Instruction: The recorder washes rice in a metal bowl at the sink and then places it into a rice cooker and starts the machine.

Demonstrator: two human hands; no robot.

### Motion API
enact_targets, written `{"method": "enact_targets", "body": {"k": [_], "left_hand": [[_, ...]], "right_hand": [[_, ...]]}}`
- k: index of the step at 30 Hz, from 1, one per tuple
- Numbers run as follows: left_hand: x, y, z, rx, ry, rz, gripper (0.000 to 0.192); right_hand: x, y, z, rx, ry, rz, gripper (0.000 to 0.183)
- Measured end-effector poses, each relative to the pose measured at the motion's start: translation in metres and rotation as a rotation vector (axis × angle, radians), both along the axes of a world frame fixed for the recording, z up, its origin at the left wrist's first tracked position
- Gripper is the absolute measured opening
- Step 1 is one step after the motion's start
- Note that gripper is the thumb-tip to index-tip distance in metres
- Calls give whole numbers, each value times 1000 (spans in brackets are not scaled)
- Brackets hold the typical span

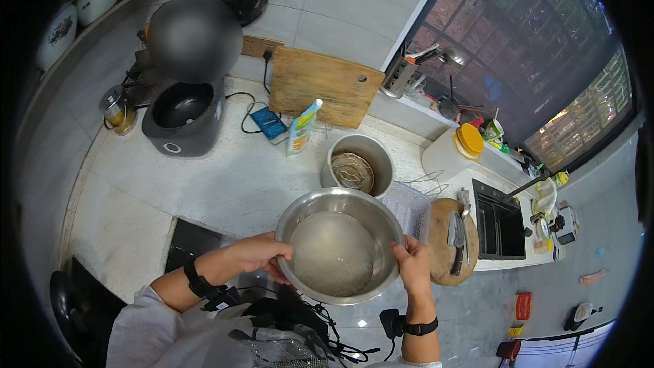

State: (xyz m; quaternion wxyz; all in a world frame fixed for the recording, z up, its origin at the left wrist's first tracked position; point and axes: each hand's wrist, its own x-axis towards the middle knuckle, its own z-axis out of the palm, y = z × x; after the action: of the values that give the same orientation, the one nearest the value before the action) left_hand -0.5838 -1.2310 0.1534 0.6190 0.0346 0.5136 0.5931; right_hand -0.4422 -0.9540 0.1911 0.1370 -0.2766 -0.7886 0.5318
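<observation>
A wide stainless steel bowl (386, 214) is held up in front of me. It contains cloudy water with pale grains, which look like rice, settled at the bottom. My left hand (263, 255) grips its left rim, thumb on the inside edge. On the right rim, my right hand (413, 260) has its thumb over the edge. Just beyond the bowl, a deep metal pot (332, 171) with a wire rack (351, 169) inside stands on the counter. Farther left is an open rice cooker (179, 135), its lid (195, 38) raised and its dark inner pot visible.
Right of the bowl are a plastic basket (409, 207), a round chopping board (439, 235) with a cleaver (456, 230), and a black sink (500, 225). A squeeze bottle (302, 130) stands before a wooden cutting board (322, 84). A white bucket (444, 156) is near the window.
</observation>
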Motion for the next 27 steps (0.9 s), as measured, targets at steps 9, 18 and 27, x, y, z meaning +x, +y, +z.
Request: {"method": "enact_targets", "body": {"k": [9,18,27], "left_hand": [[-19,88,-10,12,-99,-71,39],[-43,116,-13,-7,-134,-54,36],[-56,95,11,10,148,137,67]], "right_hand": [[-14,97,1,108,-166,-21,24],[-50,125,8,118,-214,4,25],[-86,101,25,51,73,175,18]]}}
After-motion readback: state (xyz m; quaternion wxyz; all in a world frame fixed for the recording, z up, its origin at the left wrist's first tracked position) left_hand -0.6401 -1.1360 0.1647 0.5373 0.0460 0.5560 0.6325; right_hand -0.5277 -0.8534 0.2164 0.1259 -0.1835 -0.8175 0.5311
